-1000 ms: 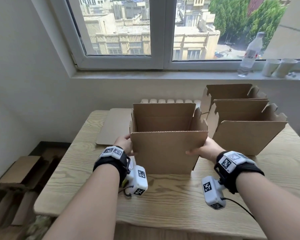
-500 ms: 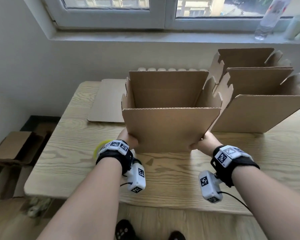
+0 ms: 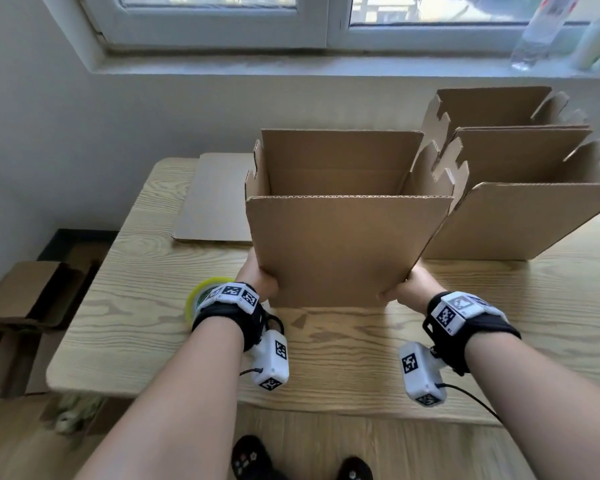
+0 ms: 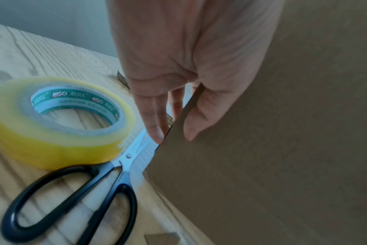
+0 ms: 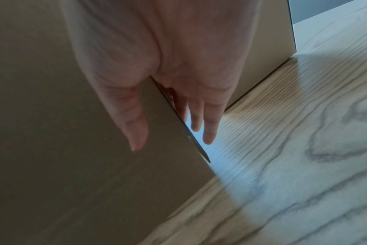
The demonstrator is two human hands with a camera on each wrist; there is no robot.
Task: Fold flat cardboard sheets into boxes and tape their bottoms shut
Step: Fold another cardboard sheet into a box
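An open-topped brown cardboard box (image 3: 340, 251) is upright at the table's middle, its top flaps standing up. My left hand (image 3: 260, 280) grips its lower left corner. In the left wrist view the thumb lies on the front face of the box (image 4: 283, 149) and the fingers (image 4: 155, 126) run down the side, so the left hand (image 4: 174, 139) straddles the edge. My right hand (image 3: 404, 289) holds the lower right corner the same way. There the right hand (image 5: 172, 144) has its thumb on the front of the box (image 5: 52, 132). The box bottom is hidden.
A yellowish tape roll (image 4: 59, 119) and black-handled scissors (image 4: 77, 190) lie beside my left hand. Two folded boxes (image 3: 520, 220) stand at the right. A flat sheet (image 3: 215, 199) lies at the back left of the wooden table (image 3: 326, 358). Cardboard (image 3: 25, 296) sits on the floor at left.
The box has come nearer to me and the table's front, both hands still on its lower corners. The head view has tilted down, and the tape roll now shows by my left wrist.
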